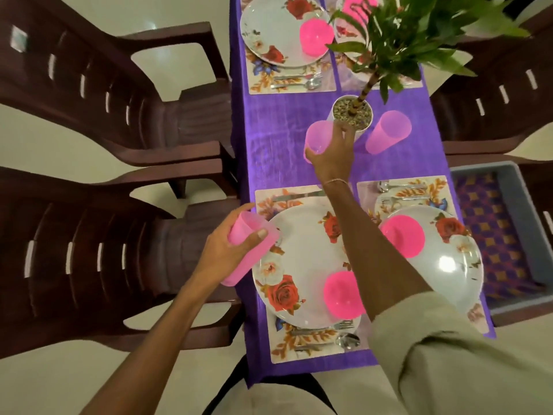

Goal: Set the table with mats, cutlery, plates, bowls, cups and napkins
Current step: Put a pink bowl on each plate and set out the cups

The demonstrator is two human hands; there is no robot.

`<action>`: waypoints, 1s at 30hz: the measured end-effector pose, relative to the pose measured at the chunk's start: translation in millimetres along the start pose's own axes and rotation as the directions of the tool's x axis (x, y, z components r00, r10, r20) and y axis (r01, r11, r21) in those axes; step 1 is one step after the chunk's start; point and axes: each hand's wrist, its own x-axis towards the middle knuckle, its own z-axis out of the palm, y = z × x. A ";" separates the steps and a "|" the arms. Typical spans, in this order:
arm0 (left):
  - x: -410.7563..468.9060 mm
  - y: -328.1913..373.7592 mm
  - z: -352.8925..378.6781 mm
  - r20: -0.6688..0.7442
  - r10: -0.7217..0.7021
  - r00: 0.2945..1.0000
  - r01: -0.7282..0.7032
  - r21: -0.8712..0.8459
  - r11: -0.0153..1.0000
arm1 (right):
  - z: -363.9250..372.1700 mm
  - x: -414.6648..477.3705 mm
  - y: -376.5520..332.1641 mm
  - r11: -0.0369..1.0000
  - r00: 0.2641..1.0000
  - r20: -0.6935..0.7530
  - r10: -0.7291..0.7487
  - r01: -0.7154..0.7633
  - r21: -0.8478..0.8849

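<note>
My left hand (pixel 232 250) grips a pink cup (pixel 250 244), tilted, over the near left edge of the table beside a rose-patterned plate (pixel 302 262). My right hand (pixel 332 155) reaches to the table's middle and holds a second pink cup (pixel 317 139) next to the plant pot. A third pink cup (pixel 387 131) stands to the pot's right. Pink bowls (pixel 342 293) (pixel 402 236) sit on the two near plates. Cutlery (pixel 326 336) lies on the floral mat (pixel 284 351) below the near plate.
A potted plant (pixel 353 112) stands mid-table on the purple cloth (pixel 278 139). Two more set places with plates (pixel 275 31) lie at the far end. Brown plastic chairs (pixel 98 265) flank both sides. A grey crate (pixel 514 235) sits on the right.
</note>
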 end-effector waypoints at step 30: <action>-14.1 2.2 33.7 -0.004 -0.074 0.997 0.073 -0.086 0.994 | -2.1 21.2 12.3 0.988 0.997 0.057 -0.049 0.057 -0.140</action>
